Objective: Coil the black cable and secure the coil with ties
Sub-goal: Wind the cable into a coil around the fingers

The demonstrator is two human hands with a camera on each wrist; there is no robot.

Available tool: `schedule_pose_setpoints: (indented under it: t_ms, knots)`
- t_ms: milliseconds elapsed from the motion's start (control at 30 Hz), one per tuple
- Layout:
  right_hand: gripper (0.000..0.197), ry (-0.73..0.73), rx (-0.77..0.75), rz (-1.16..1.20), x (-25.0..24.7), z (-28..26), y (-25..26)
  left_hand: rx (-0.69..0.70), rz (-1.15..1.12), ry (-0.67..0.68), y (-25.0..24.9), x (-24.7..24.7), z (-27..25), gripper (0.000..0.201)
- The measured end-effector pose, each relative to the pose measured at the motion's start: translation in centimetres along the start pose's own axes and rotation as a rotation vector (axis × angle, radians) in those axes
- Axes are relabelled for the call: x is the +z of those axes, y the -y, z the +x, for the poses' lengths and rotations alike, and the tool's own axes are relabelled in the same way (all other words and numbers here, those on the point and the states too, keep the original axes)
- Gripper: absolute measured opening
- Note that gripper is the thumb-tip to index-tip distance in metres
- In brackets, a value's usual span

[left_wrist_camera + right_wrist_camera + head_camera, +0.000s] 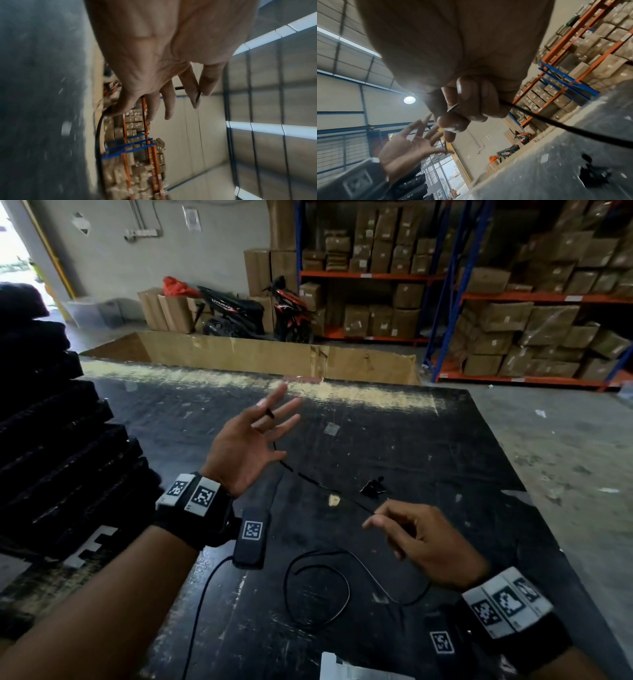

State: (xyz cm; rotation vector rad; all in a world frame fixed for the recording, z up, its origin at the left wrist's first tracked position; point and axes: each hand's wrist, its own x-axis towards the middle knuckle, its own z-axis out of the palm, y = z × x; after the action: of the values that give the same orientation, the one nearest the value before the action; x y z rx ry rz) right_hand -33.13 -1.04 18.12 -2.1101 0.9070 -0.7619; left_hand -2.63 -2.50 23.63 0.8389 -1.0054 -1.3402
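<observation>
A thin black cable (310, 479) stretches in the air between my two hands above a scuffed black table (428, 440). My left hand (277, 405) is raised palm up with its fingers spread. Its thumb pinches the cable's end (197, 96) against the index finger, and the cable leaves past the little finger (98, 135). My right hand (375, 515), lower and to the right, pinches the cable with curled fingers (471, 108). From there the cable (556, 124) drops to a loose loop (346, 580) on the table. A small black bundle (373, 487), possibly ties, lies just beyond the right hand.
A tall stack of black mats (51, 412) stands at the table's left edge. A large open cardboard box (274, 356) sits beyond the far edge, with scooters and racks of cartons (513, 313) behind. A white sheet (342, 669) lies at the near edge.
</observation>
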Motion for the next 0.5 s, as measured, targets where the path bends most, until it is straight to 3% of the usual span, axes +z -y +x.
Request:
schedule_pose_setpoints:
  t_ms: [100,200,300,367,500]
  knots:
    - [0.024,-0.037,-0.053,-0.080,-2.1,0.3,2.1,-0.095,0.242,0.060,0.3,0.0,0.0,0.043]
    - [0.018,-0.064,-0.128,-0.080,-3.9,1.1,4.4,-0.198,0.337,0.170,1.0,1.3,-0.7,0.047]
    - [0.013,-0.100,-0.197,-0.101,-5.4,2.7,6.0,-0.323,0.402,0.366,1.6,2.8,-1.7,0.044]
    - [0.012,-0.148,-0.230,-0.136,-6.1,3.9,6.4,-0.394,0.375,0.458,1.9,4.1,-2.5,0.043]
    - [0.010,-0.204,-0.270,-0.075,-6.5,5.6,5.7,-0.507,0.163,0.511,2.5,5.9,-3.4,0.046]
